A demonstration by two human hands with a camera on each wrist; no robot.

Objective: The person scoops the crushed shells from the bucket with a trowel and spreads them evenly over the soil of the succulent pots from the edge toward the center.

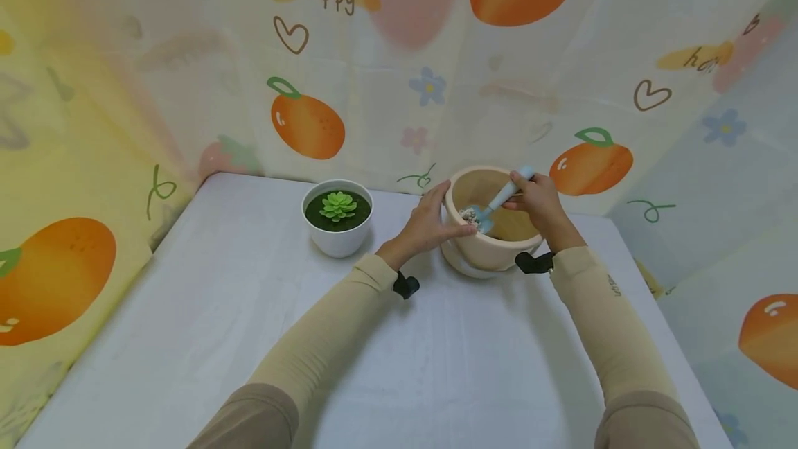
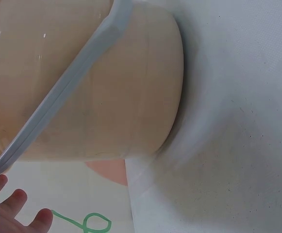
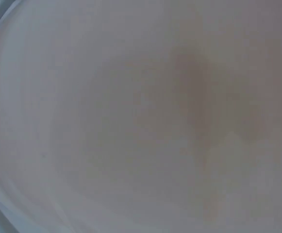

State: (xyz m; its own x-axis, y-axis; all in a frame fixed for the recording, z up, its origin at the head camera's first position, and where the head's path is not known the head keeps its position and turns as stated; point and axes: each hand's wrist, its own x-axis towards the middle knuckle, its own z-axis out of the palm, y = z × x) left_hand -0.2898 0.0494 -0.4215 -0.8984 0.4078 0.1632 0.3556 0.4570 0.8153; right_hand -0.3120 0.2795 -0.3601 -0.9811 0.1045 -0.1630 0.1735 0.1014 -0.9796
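In the head view, a beige bucket (image 1: 492,253) stands upright at the back right of the table. My left hand (image 1: 430,222) holds its left side, thumb along the near rim and fingers by the left edge. The pale bucket handle (image 2: 65,92) slants down across the outer wall in the left wrist view. A light-blue toy shovel (image 1: 502,195) is gripped by its shaft in my right hand (image 1: 541,206). The shovel's head points down inside the bucket, beside whitish, speckled material (image 1: 469,215) at the left inner wall. The right wrist view is a blurred pale surface.
Left of the bucket, a white pot (image 1: 339,241) holds a green succulent (image 1: 339,206) in dark filling. Both stand on a white-covered table (image 1: 474,366). Close behind it hangs a fruit-printed curtain (image 1: 374,109), which also lines both sides.
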